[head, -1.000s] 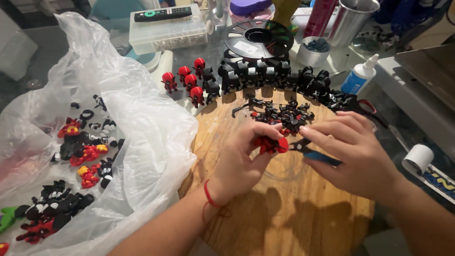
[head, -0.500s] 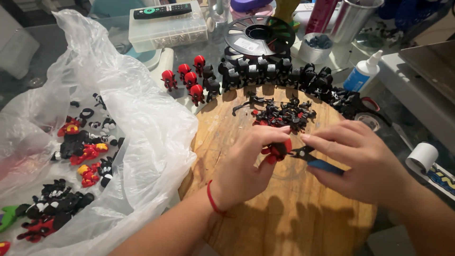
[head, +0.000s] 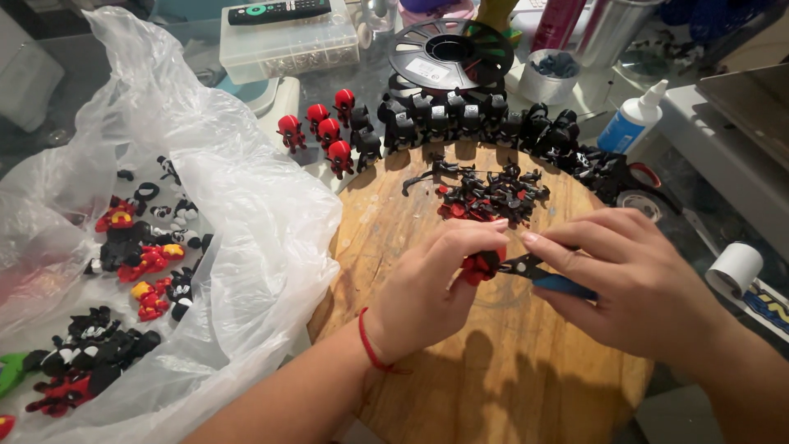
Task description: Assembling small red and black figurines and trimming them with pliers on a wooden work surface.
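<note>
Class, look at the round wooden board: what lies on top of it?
On the round wooden board lies a heap of small black and red parts. Above it, the left hand holds a red piece; the right hand holds blue-handled pliers. Hands hide the board beneath.

A glue bottle, filament spool and what looks like a remote sit behind.

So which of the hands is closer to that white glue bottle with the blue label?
Right. The right hand lies below the white glue bottle with the blue label, while the left hand is farther off, down-left of it.
</note>
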